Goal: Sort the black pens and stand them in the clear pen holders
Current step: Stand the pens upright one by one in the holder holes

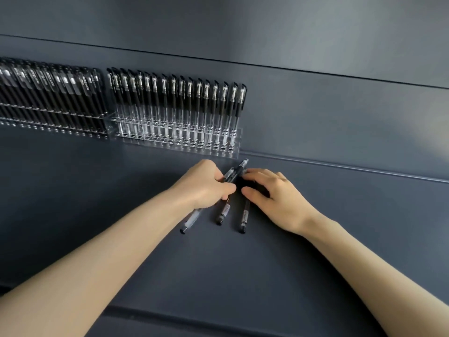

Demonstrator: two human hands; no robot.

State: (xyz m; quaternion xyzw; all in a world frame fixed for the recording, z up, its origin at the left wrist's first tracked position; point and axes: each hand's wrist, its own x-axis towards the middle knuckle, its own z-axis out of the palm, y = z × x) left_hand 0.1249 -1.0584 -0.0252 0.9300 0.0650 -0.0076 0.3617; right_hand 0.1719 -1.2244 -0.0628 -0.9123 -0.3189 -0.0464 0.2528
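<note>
Three loose black pens lie fanned on the dark grey desk, tips pointing toward me, caps meeting between my hands. My left hand is curled over the caps and grips the pens there. My right hand rests beside it, fingers spread, touching the rightmost pen. Just behind stands a clear pen holder with a back row of upright black pens and several empty front holes. A second clear holder at the left is packed with pens.
A dark grey wall rises right behind the holders. A thin ledge runs along the desk's back at the right. The desk's front edge lies near me, under my forearms.
</note>
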